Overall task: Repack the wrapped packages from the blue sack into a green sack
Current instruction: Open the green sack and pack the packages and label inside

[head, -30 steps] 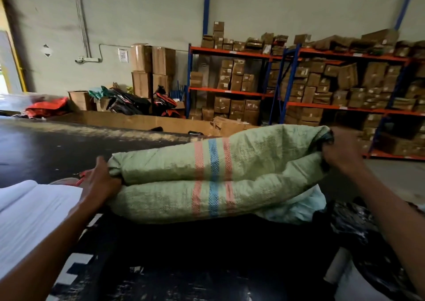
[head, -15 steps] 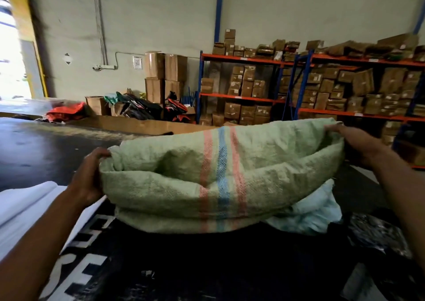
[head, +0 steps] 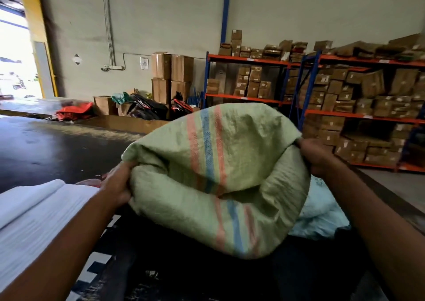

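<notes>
A pale green woven sack (head: 220, 176) with pink and blue stripes hangs in front of me, its mouth spread wide and its far side puffed up. My left hand (head: 117, 183) grips the rim on the left. My right hand (head: 315, 156) grips the rim on the right. A light blue sack (head: 322, 215) lies behind and below the green one, mostly hidden. No wrapped packages show inside the green sack.
White sheet material (head: 30, 213) lies at my left. Dark plastic with white lettering (head: 142, 275) covers the surface below. Orange and blue racks (head: 345, 114) full of cardboard boxes stand at the right, stacked cartons (head: 171, 77) by the back wall, an open doorway (head: 16, 54) far left.
Both hands have pulled the rim closer together and lifted it, so the flat sack mouth has opened and the far side has billowed up. The view has tilted upward.
</notes>
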A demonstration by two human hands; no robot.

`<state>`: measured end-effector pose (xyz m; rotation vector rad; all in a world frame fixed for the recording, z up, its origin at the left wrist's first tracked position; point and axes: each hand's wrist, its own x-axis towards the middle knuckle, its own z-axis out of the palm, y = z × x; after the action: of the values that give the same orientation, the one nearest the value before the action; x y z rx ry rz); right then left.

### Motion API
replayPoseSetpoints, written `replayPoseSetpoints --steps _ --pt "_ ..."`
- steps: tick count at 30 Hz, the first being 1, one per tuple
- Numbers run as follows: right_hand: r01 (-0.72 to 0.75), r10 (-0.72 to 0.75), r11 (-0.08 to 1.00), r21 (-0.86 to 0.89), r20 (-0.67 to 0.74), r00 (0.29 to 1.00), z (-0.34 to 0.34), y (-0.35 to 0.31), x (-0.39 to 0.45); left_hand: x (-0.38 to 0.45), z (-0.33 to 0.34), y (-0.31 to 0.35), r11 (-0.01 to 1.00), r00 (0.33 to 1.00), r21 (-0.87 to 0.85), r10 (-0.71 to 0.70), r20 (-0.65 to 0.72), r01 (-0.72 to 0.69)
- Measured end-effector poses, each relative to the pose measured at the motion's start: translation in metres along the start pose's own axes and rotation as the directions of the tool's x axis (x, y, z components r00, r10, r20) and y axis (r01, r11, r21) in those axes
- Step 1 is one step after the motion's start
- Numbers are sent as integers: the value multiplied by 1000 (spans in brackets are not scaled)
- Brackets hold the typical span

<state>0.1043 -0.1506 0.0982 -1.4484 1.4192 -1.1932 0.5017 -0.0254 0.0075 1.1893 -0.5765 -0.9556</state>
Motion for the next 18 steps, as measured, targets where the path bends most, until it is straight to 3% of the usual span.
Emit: replayPoseSetpoints --steps 2,4,6,8,9,11,13,14,16,17,18 --pt "-138 115 977 163 139 983 -19 -3 -2 -1 -14 13 994 997 -95 -54 52 59" --pt "-170 165 947 272 42 985 -53 -5 4 2 -35 20 987 999 -150 -50 15 52" --pt "-159 205 925 346 -102 973 -77 -7 11 4 -46 22 978 994 -191 -68 83 83" --pt "-100 136 936 338 -84 987 -81 -9 16 6 -43 19 986 983 -158 -15 184 45" --pt "-74 87 970 232 -46 995 -77 -10 16 6 -41 18 995 973 -100 24 230 -1" --pt "18 -19 987 -159 0 1000 -76 -9 16 7 -42 12 986 958 93 110 266 -140" --pt "84 -137 868 -490 -72 988 -73 -8 13 11 -44 8 898 954 345 207 215 -273" --pt "100 -217 798 -595 -128 968 -71 -8 11 12 -44 8 824 952 477 252 175 -306" --pt "155 -418 649 -745 -178 891 -63 -7 8 11 -40 8 573 913 743 388 124 -345" --pt "190 -506 596 -780 -182 843 -59 -6 7 12 -38 8 449 882 829 460 107 -335" --pt "225 -567 581 -782 -191 801 -55 -5 6 12 -35 7 390 843 861 533 78 -326"
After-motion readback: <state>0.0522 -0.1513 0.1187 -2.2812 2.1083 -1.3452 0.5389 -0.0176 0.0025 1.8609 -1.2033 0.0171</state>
